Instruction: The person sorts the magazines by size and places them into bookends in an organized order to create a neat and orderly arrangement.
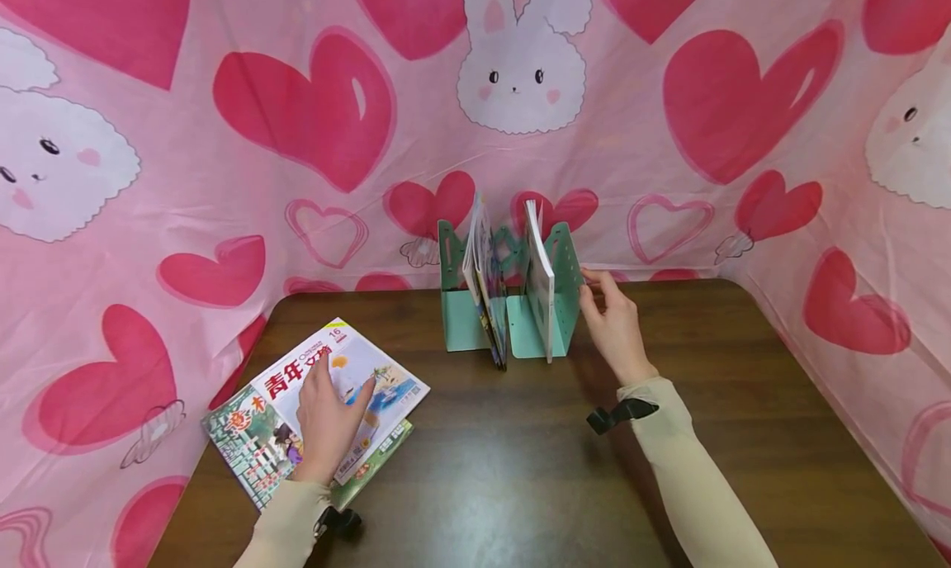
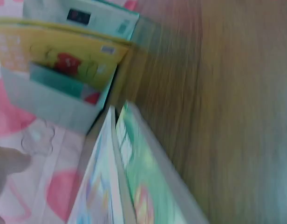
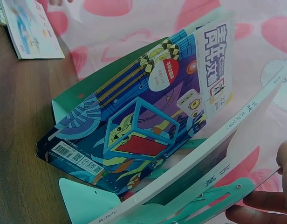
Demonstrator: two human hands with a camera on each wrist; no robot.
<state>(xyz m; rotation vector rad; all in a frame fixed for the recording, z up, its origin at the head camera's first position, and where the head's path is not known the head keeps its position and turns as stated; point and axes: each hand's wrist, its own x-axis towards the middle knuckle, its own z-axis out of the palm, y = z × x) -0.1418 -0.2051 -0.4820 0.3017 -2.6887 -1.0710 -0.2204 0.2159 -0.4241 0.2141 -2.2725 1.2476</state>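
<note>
My left hand [image 1: 327, 423] is over a pile of magazines at the table's left, thumb spread from the fingers. On top lies a white magazine [image 1: 394, 386] with a beach picture; a green-patterned one [image 1: 248, 436] lies beneath. In the blurred left wrist view, magazine edges [image 2: 118, 177] rise at the bottom. My right hand [image 1: 617, 333] pinches the right side panel of a mint-green bookend [image 1: 568, 291]. In the right wrist view, thumb and fingers [image 3: 260, 205] meet at that panel's edge. A white-spined magazine [image 3: 227, 130] and a purple-blue magazine [image 3: 143, 121] stand inside the bookend.
The dark wooden table [image 1: 475, 469] carries everything. Behind it and along both sides hangs a pink cloth [image 1: 631, 114] with hearts and rabbits. The bookend's left panel [image 1: 449, 279] stands near the table's back edge.
</note>
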